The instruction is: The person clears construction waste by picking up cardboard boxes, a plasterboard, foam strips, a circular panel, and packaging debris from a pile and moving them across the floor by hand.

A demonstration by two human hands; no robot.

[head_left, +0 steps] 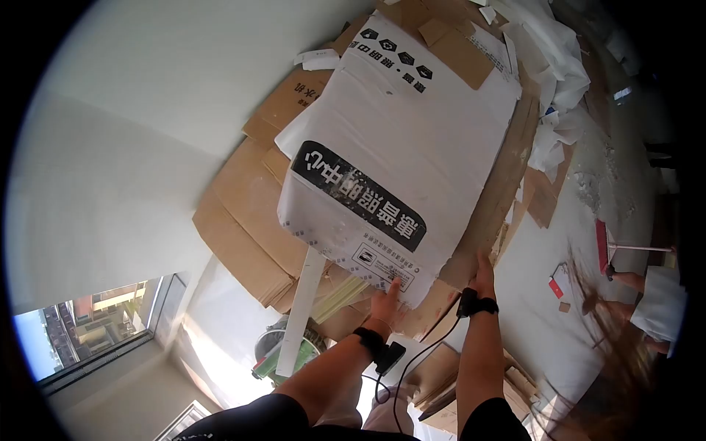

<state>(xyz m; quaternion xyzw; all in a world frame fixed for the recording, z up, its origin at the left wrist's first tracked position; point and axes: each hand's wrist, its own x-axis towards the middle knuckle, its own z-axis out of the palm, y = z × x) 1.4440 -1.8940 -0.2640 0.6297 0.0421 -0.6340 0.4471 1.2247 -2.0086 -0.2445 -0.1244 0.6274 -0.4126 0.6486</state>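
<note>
A large white printed sheet [412, 140], with a dark band of characters across it, lies on a stack of flattened cardboard [239, 209]. At its near edge my left hand [384, 303] is closed, thumb on top and the other fingers mostly hidden underneath. To the right, my right hand [482, 278] grips the edge of the brown cardboard [501, 187] under the sheet; its fingertips are partly hidden. Both wrists wear black straps with small devices and a cable.
A white strip [301, 312] leans over a bucket [270, 345] holding something green. More cardboard [437, 367] lies by my legs. Crumpled white plastic [555, 55] is at the far right. Another person [654, 309] is near a red broom [601, 246]. A window [95, 323] is at left.
</note>
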